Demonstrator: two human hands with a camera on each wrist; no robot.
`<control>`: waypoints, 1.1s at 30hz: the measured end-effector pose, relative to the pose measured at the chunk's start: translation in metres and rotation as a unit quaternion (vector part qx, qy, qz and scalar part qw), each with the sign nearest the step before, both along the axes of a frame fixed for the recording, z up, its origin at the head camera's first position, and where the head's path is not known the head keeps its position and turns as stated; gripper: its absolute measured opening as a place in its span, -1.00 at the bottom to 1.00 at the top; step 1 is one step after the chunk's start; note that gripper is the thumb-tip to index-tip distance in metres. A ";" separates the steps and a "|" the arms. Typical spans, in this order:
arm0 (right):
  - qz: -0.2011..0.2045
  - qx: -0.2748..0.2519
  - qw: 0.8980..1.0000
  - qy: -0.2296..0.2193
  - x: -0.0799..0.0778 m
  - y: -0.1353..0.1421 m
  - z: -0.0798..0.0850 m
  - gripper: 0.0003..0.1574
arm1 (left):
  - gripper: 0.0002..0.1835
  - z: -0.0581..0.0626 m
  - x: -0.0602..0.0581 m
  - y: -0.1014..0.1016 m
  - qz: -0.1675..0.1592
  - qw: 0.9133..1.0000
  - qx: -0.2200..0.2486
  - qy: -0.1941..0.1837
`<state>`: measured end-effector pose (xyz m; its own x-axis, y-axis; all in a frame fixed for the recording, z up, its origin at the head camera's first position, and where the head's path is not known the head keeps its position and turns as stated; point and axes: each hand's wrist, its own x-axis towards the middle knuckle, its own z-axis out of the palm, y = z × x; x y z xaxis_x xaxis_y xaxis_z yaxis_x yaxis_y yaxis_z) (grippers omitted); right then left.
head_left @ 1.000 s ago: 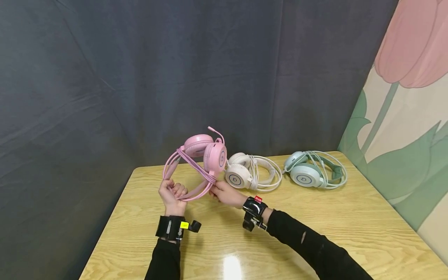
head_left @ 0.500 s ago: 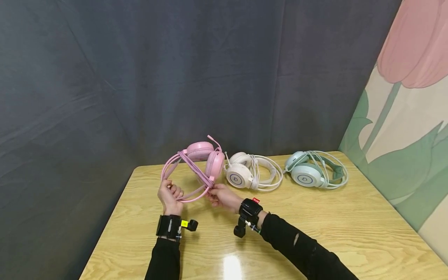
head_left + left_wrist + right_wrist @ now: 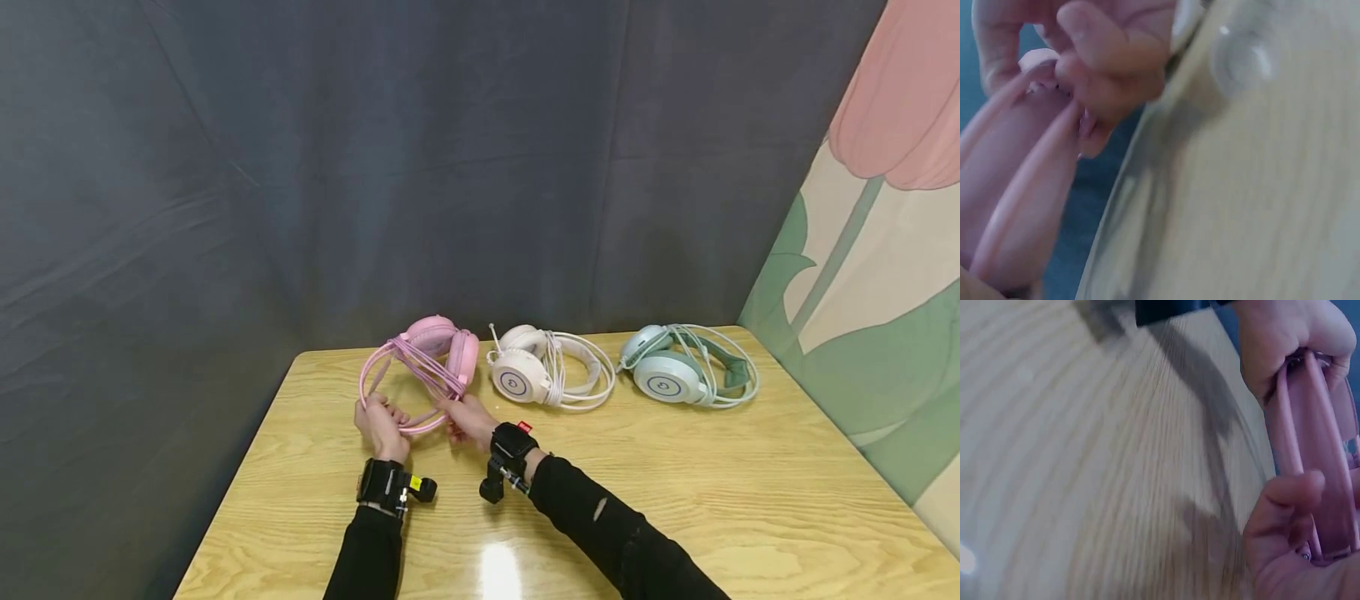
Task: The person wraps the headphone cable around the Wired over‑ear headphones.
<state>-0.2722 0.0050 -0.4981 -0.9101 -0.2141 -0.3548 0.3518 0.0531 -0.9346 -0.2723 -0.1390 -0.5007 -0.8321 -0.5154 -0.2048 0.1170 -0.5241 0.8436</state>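
Note:
Both hands hold a pink headset [image 3: 462, 360] at the table's left part, its ear cups pointing away and its headband toward the person. A purple-pink cable is wound across it. My left hand [image 3: 385, 427] grips the left side of the headband, fingers curled round it. On the opposite side, my right hand [image 3: 471, 419] pinches the band near the right ear cup. Close up in the right wrist view, two thin outer tubes run along the padded headband [image 3: 1316, 425] between the two hands. Fingers hide parts of the band.
A white headset [image 3: 517, 375] with its cable wrapped lies right of the pink one. Farther right lies a green and pale-blue headset [image 3: 667, 377]. The wooden table [image 3: 675, 483] ends at a dark curtain [image 3: 450, 167] behind and a painted wall [image 3: 900, 333] at right.
The pink headset has come down toward the table, its ear cups lower and its mic boom no longer standing out. Both hands moved with it. The other headsets stay put.

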 end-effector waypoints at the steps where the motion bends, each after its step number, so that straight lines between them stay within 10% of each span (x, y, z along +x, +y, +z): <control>1: -0.004 0.012 1.000 -0.003 -0.002 0.000 0.000 -0.78 | -0.89 -0.001 0.000 0.000 -0.007 1.000 -0.018 -0.004; 10: 0.042 0.056 0.998 -0.008 -0.006 0.006 -0.004 -0.68 | -0.76 -0.010 -0.003 -0.025 -0.109 0.976 -0.167 -0.091; 14: 0.065 -0.009 0.997 -0.037 0.001 -0.004 -0.004 -0.61 | -0.71 -0.011 -0.007 -0.043 -0.120 0.976 -0.153 -0.094; 18: 0.000 -0.095 0.993 -0.075 0.008 -0.020 -0.003 -0.67 | -0.54 -0.010 -0.009 -0.051 -0.148 0.961 -0.207 -0.107; 21: -0.049 -0.128 0.987 -0.083 0.010 -0.032 -0.002 -0.72 | -0.35 -0.003 -0.007 -0.050 -0.157 0.909 -0.364 -0.132; 25: -0.083 -0.130 0.985 -0.073 0.011 -0.044 -0.003 -0.76 | -0.29 0.010 -0.002 -0.041 -0.163 0.785 -0.578 -0.154; 27: -0.088 -0.128 0.986 -0.065 0.009 -0.049 -0.004 -0.72 | -0.36 0.017 0.001 -0.034 -0.172 0.742 -0.633 -0.140; 30: -0.082 -0.117 0.988 -0.054 0.008 -0.053 -0.005 -0.68 | -0.52 0.021 0.004 -0.027 -0.211 0.696 -0.679 -0.104; 33: -0.067 -0.054 0.996 -0.027 0.007 -0.051 -0.006 -0.71 | -0.69 0.017 0.006 -0.027 -0.252 0.670 -0.695 -0.070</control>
